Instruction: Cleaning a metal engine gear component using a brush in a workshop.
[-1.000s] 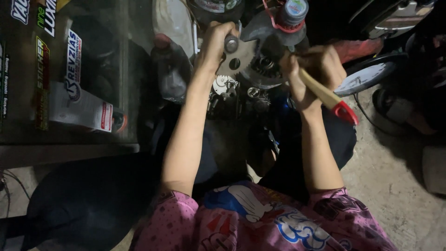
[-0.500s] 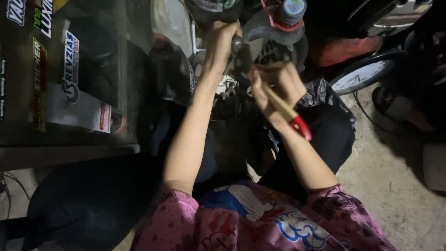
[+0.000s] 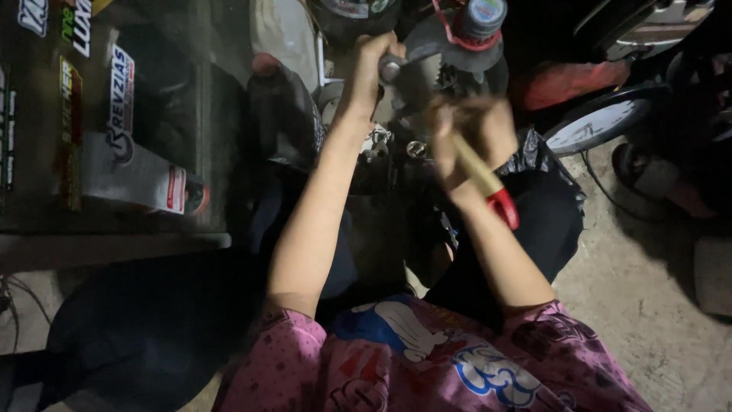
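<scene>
Wooden-handled hammer (image 3: 482, 174) gripped in my right hand (image 3: 465, 137); left hand (image 3: 370, 65) clamps wrench (image 3: 404, 62) at 12 o'clock; engine part (image 3: 427, 84) not yet freed.

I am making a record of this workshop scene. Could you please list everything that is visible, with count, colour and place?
metal engine part: one, grey, top centre, gripped by the left hand
wooden-handled tool: one, tan handle with red end, in the right hand, blurred
bottle: one, dark with blue cap, top centre
glass cabinet: one, with stickers, left
grey bottle: one, lying inside the cabinet
round disc: one, pale, right
concrete floor: grey, lower right
pink shirt: one, patterned, bottom
left hand: one, top centre
right hand: one, centre, blurred
</scene>
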